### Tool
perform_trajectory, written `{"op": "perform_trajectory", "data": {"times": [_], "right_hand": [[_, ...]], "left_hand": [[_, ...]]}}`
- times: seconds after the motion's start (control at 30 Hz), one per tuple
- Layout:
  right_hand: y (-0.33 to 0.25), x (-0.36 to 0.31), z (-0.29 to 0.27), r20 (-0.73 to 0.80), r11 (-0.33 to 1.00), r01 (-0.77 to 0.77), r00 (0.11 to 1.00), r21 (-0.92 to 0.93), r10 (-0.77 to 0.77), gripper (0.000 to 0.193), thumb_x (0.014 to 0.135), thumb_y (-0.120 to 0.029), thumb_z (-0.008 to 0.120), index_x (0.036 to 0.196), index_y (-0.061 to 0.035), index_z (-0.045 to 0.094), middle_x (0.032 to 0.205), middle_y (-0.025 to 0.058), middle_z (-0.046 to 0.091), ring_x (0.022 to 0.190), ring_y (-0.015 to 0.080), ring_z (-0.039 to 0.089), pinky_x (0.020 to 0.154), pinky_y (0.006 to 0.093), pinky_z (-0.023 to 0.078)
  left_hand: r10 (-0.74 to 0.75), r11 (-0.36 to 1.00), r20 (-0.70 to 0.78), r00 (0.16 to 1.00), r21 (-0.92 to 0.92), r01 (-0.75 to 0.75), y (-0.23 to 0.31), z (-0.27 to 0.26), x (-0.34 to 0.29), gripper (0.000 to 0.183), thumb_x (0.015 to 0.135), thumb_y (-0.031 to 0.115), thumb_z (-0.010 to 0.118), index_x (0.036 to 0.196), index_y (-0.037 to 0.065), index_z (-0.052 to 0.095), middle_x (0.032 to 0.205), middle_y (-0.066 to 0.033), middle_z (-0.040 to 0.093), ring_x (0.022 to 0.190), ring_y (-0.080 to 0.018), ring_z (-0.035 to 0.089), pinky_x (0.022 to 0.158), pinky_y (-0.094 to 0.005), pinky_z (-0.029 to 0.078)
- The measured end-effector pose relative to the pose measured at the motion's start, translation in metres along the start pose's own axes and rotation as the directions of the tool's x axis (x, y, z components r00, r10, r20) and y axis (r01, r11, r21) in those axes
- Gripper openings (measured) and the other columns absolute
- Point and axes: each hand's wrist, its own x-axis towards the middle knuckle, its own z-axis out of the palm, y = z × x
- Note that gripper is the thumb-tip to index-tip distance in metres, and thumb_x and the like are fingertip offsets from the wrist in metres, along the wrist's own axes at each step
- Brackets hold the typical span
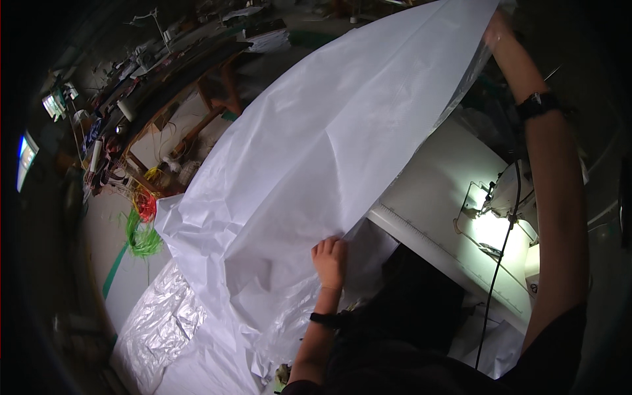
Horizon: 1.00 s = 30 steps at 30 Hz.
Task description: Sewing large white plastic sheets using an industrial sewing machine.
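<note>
A large white plastic sheet, glossy and creased, stretches across the middle of the view. My left hand is closed on its near edge, fingers curled over the material. High at the upper right, my right hand grips the raised corner of the same sheet; its fingers are partly hidden and a little blurred. Between the two hands the edge runs taut in a slant. The lower part of the sheet hangs in crumpled folds on the left. A sewing machine with its lamp lit stands beneath my right forearm.
The white machine table has a ruler scale along its edge. A black cable hangs before it. Crinkled silvery film lies at the lower left. Green strands and red strands lie on the floor near a wooden frame.
</note>
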Motion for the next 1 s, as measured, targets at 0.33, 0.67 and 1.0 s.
{"op": "perform_trajectory", "data": {"times": [0.33, 0.67, 1.0], "right_hand": [[0.005, -0.037, 0.024, 0.028, 0.997, 0.058, 0.998, -0.055, -0.056, 0.02, 0.094, -0.016, 0.059, 0.11, -0.0048, 0.055, 0.102, 0.0086, 0.067, 0.085, 0.0199, 0.066, 0.079, 0.0378, 0.059], [0.136, -0.106, -0.057, -0.269, 0.929, -0.369, 0.892, 0.031, 0.364, 0.051, 0.098, -0.027, 0.051, 0.14, -0.0023, 0.037, 0.114, 0.0155, 0.06, 0.092, 0.0253, 0.06, 0.08, 0.0398, 0.052], [0.046, -0.542, -0.029, -0.015, 0.434, -0.589, 0.604, -0.682, 0.797, 0.063, 0.092, -0.049, 0.059, 0.127, 0.0032, 0.051, 0.115, 0.0231, 0.064, 0.109, 0.035, 0.062, 0.093, 0.0381, 0.048]], "left_hand": [[-0.525, 0.783, -0.241, 0.816, -0.512, 0.353, -0.188, -0.311, 0.126, 0.022, 0.095, 0.016, 0.054, 0.11, 0.002, 0.061, 0.105, -0.0096, 0.064, 0.091, -0.0215, 0.063, 0.079, -0.0309, 0.053], [0.238, 0.862, 0.76, 0.605, -0.452, 0.229, 0.032, -0.194, 0.053, 0.016, 0.089, 0.005, 0.064, 0.104, 0.002, 0.065, 0.098, -0.0108, 0.063, 0.08, -0.0219, 0.065, 0.068, -0.0313, 0.055], [0.825, 0.554, 0.555, 0.106, -0.757, -0.346, 0.11, -0.067, -0.001, 0.029, 0.083, 0.011, 0.057, 0.11, 0.0, 0.059, 0.105, -0.0131, 0.059, 0.099, -0.0277, 0.057, 0.087, -0.0352, 0.048]]}}
